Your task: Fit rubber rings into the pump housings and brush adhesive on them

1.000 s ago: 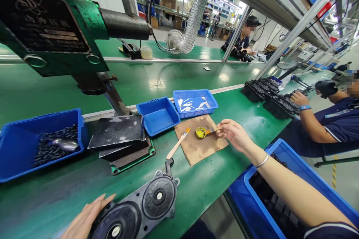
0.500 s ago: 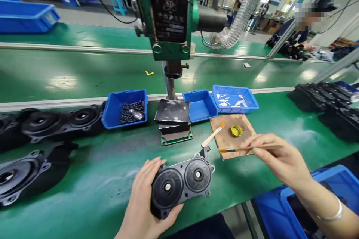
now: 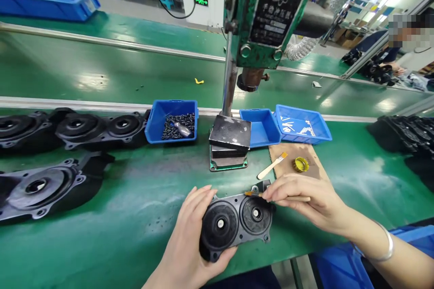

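Observation:
My left hand (image 3: 193, 235) is wrapped round the left end of a black housing (image 3: 239, 237) with two round recesses, each with a pale pin at its centre. Between the thumb and fingers of my right hand (image 3: 305, 194) is a thin paintbrush (image 3: 294, 198). Its bristle tip is over the top edge of the housing, above the right recess; whether it touches cannot be made out. Beyond my right hand, a small cap with yellow paste (image 3: 300, 164) sits on a piece of cardboard (image 3: 318, 172). A second, flat brush (image 3: 269, 167) lies with its bristles on the cardboard's left edge.
A green press (image 3: 271, 13) stands over stacked metal blocks (image 3: 230, 131). Behind are a blue bin of small black parts (image 3: 171, 137), a blue bin (image 3: 259, 133) and a tray of white pins (image 3: 301, 137). More housings (image 3: 50, 185) line the left; a co-worker (image 3: 383, 45) is far right.
My right hand has brought the paintbrush left from the cardboard to the housing's top edge. My left hand still holds the housing. The view has turned left.

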A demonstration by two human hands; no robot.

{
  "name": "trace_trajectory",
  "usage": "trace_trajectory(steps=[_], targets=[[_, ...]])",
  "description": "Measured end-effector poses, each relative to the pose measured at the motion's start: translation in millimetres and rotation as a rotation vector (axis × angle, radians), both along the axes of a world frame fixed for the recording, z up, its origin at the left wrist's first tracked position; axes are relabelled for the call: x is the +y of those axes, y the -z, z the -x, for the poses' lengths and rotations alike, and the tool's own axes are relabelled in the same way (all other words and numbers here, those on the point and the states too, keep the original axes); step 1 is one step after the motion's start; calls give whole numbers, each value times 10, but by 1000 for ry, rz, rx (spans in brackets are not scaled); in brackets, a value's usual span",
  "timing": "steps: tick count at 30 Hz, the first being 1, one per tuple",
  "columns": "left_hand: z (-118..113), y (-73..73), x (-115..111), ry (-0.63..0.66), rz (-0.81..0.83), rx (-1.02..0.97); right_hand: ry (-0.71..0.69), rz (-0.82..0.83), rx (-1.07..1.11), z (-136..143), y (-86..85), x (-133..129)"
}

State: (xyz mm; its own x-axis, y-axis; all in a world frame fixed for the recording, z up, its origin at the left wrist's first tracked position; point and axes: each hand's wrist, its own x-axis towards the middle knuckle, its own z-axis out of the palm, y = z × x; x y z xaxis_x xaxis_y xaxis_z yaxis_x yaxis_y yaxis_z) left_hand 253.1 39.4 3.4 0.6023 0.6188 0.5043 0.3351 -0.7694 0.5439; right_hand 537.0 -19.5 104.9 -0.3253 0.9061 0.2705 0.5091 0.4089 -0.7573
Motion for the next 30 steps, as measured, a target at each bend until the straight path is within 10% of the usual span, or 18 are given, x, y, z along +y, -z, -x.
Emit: trace_trajectory(steps=[30], targets=[[-6, 66, 25, 4, 10, -48, 53, 93, -169, 0, -144, -435]])
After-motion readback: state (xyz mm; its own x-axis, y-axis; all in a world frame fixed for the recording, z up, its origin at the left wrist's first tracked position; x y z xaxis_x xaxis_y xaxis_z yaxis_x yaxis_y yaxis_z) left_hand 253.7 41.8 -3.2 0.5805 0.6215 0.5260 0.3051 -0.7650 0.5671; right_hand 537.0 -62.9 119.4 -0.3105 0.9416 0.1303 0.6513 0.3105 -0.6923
